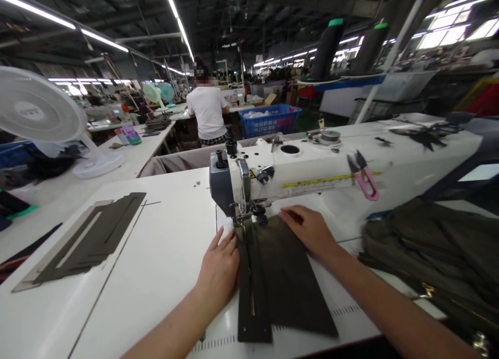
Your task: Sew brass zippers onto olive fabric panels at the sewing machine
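Nearest the camera, a dark fabric panel (292, 276) with a zipper (250, 270) runs from near the sewing table's (156, 265) front edge to beneath the sewing machine's (323, 167) needle area. The left hand (220, 265) lies flat along its left side, fingers slightly apart; the right hand (310, 226) curls at its far right edge, whether pinching I cannot tell. Feeding a seam seems in hand, calling next for steady, straight guidance.

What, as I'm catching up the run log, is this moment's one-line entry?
left hand: at left edge of fabric | right hand: at its right edge | fabric: far end under machine | snips: on machine
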{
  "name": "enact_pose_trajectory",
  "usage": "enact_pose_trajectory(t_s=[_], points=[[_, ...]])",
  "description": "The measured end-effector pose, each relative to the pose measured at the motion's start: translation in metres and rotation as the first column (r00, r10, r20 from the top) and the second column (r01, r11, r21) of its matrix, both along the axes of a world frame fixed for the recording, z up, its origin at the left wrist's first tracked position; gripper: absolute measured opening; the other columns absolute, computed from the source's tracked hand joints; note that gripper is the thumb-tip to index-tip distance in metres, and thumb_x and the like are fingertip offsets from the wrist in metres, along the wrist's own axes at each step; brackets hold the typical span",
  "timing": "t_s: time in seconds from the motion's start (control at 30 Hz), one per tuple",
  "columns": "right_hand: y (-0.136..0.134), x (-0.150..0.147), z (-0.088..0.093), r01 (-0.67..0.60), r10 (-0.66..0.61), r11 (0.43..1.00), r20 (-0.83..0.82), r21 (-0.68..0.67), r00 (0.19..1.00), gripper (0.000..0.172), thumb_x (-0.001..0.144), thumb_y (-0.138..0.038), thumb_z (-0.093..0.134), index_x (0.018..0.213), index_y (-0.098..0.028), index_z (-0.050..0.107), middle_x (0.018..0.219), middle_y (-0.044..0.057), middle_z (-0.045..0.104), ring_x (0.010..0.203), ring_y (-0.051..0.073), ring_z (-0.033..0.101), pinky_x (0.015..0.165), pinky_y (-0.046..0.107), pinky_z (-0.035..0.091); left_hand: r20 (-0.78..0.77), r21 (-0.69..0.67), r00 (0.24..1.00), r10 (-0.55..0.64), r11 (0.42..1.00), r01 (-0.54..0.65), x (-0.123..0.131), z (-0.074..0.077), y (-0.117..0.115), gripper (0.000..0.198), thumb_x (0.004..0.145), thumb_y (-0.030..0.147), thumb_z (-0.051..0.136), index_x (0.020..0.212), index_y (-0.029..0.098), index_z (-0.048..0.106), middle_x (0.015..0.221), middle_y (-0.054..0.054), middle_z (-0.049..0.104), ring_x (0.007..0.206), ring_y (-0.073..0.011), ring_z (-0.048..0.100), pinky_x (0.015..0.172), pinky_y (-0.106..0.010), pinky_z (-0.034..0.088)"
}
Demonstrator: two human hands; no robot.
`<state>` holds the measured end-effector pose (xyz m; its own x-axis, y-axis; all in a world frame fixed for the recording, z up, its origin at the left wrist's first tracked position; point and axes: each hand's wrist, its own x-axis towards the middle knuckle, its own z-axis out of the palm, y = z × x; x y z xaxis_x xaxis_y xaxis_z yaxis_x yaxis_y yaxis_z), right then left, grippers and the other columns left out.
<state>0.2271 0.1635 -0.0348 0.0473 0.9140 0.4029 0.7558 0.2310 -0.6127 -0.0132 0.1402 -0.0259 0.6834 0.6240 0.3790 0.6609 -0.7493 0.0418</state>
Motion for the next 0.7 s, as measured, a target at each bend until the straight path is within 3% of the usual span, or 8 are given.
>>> enact_pose_trajectory(t_s=[0.13,0.23,0.3,0.4,0.5,0.57,0.7], points=[[0.007,0.000,-0.003,0.074,-0.068,0.997,0.364,-0.002,0.929,0.022,0.087,-0.028,0.045,0.076,-0.020,0.063,0.080,0.003,0.066,0.078,0.020,0.059,0.072,0.031,0.040,-0.019,0.013,1.000,-0.010,1.000,0.010,0.002,0.002,0.004,0.022,0.073,0.010,0.048,0.089,0.015,0.062,0.099,-0.012,0.065,0.107,-0.0259,0.054,0.100,-0.047,0.036],[0.012,0.001,-0.002,0.129,-0.099,0.991,0.441,-0.038,0.892,0.019,0.086,-0.025,0.047,0.074,-0.018,0.060,0.072,0.005,0.064,0.071,0.021,0.058,0.065,0.032,0.039,0.015,0.018,1.000,0.001,1.000,-0.001,0.002,0.000,0.006,0.019,0.077,0.009,0.046,0.086,0.015,0.061,0.095,-0.011,0.065,0.102,-0.0237,0.057,0.098,-0.045,0.037],[0.008,-0.005,0.004,0.148,-0.133,0.989,0.473,0.006,0.871,0.013,0.084,-0.022,0.050,0.078,-0.015,0.059,0.077,0.010,0.063,0.078,0.026,0.057,0.069,0.036,0.040,0.067,0.010,0.998,0.021,1.000,-0.022,0.001,-0.001,0.005,0.017,0.078,0.009,0.045,0.084,0.015,0.060,0.095,-0.009,0.064,0.100,-0.0223,0.057,0.097,-0.045,0.038],[-0.008,-0.029,0.011,-0.014,-0.060,0.990,0.515,0.138,0.855,0.017,0.085,-0.020,0.047,0.093,-0.012,0.059,0.095,0.015,0.061,0.093,0.029,0.053,0.080,0.042,0.040,0.161,-0.012,0.983,0.093,0.996,-0.092,0.000,-0.004,0.002,0.014,0.080,0.011,0.045,0.086,0.016,0.057,0.094,-0.008,0.062,0.092,-0.0212,0.059,0.091,-0.044,0.044],[-0.025,-0.056,0.006,-0.299,0.195,0.943,0.491,0.144,0.849,0.029,0.089,-0.022,0.038,0.107,-0.010,0.057,0.107,0.014,0.061,0.103,0.025,0.053,0.090,0.039,0.043,0.241,0.008,0.960,0.143,0.989,-0.150,-0.002,-0.009,0.003,0.023,0.077,0.009,0.046,0.098,0.012,0.054,0.100,-0.012,0.060,0.095,-0.0233,0.057,0.086,-0.043,0.048],[-0.030,-0.067,-0.001,-0.391,0.304,0.915,0.465,0.102,0.832,0.035,0.089,-0.019,0.035,0.114,-0.004,0.054,0.117,0.017,0.057,0.112,0.025,0.049,0.096,0.040,0.041,0.243,0.057,0.968,0.061,0.995,-0.077,-0.003,-0.014,0.007,0.028,0.077,0.007,0.044,0.102,0.012,0.054,0.105,-0.014,0.060,0.099,-0.0241,0.057,0.088,-0.044,0.048],[-0.029,-0.072,-0.012,-0.421,0.357,0.905,0.430,0.060,0.829,0.040,0.087,-0.015,0.032,0.119,0.001,0.051,0.125,0.021,0.050,0.121,0.026,0.042,0.101,0.044,0.037,0.191,0.099,0.974,-0.121,0.990,0.104,-0.007,-0.020,0.016,0.026,0.080,0.007,0.045,0.101,0.015,0.058,0.107,-0.012,0.063,0.102,-0.0239,0.058,0.090,-0.042,0.049]])
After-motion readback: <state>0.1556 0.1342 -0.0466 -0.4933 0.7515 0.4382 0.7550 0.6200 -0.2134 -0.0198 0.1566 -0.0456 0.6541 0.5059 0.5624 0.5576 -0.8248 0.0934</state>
